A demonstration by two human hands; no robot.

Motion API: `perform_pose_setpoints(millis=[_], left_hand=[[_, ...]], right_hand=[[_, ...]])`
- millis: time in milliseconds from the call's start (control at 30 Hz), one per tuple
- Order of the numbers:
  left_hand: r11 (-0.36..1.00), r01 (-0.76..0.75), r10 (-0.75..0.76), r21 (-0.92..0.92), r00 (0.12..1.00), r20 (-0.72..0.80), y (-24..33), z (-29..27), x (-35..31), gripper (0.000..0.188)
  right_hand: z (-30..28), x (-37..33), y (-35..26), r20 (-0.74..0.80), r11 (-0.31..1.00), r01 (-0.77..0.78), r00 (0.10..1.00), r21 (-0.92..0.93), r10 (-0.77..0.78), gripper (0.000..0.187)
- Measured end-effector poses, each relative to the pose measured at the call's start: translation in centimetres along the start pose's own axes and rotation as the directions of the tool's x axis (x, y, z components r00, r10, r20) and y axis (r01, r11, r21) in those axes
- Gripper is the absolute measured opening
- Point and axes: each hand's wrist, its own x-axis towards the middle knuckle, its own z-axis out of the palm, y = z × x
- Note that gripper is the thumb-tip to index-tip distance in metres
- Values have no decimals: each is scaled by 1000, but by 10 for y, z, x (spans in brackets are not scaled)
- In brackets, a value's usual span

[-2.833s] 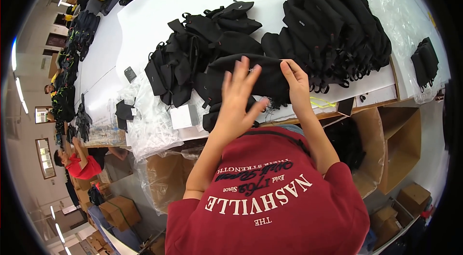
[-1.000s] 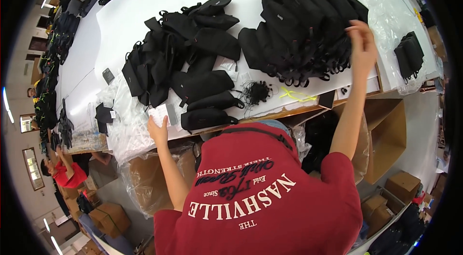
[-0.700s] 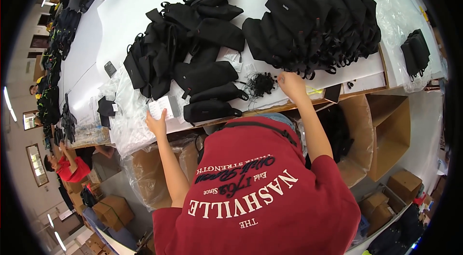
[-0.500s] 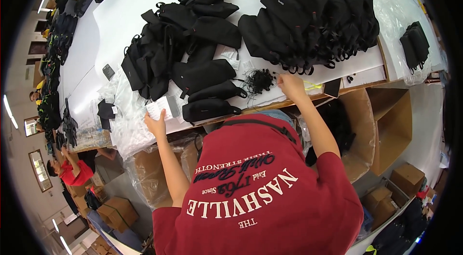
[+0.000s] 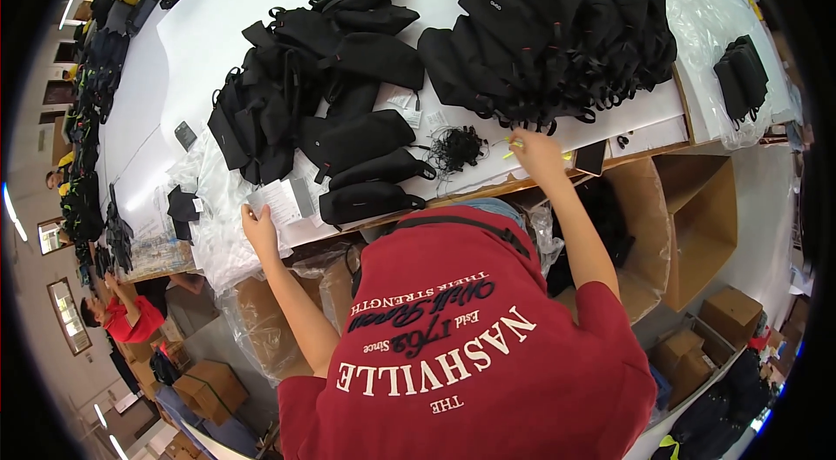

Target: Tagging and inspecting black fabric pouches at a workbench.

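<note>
My left hand (image 5: 260,229) pinches the near left edge of white printed paper (image 5: 277,201) lying beside a grey card. Around the tangle of thin black cords (image 5: 458,149), my right hand (image 5: 538,155) is just to the right, fingers closed. A small yellow-green piece (image 5: 515,144) shows at its fingertips; its kind is unclear. Between my hands lie black zip pouches (image 5: 361,141), several of them in rows and a loose heap. Farther right rises a big pile of black pouches (image 5: 549,33) with short loops along the near side.
Clear plastic sheeting (image 5: 222,225) covers the table's left end, with a dark phone-like slab (image 5: 185,135) beyond it. Open cardboard boxes (image 5: 697,225) stand below the front edge at right. Two black pouches (image 5: 742,81) lie on plastic at far right. Other people work at far left.
My left hand has slid slightly left, and the white paper has shifted with it. My right hand has moved a little right, away from the cords; yellow-green now shows at its fingertips.
</note>
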Motion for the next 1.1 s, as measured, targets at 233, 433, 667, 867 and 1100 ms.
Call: perform_pose_setpoints(millis=[233,433,667,867,1100], left_hand=[[970,160,-116,-181,966,231,128,22,-48,40],[938,-213,311,-275,867,389,205,49,-94,53],[804,-434,562,-406,777,282,233,71,-117,20],[830,-338,487,-445,828,279,241,65,-129,18],[820,-458,532,-343,831,162,241,60,-136,18]], right_hand=[[50,18,4,22,966,107,994,-233,-105,12],[-30,0,-85,36,910,128,987,394,-155,9],[-73,-28,-169,103,303,-31,969,953,-225,7],[-80,-29,-187,-21,436,153,956,887,-293,8],[-77,-28,-188,-21,515,208,938,832,-345,8]])
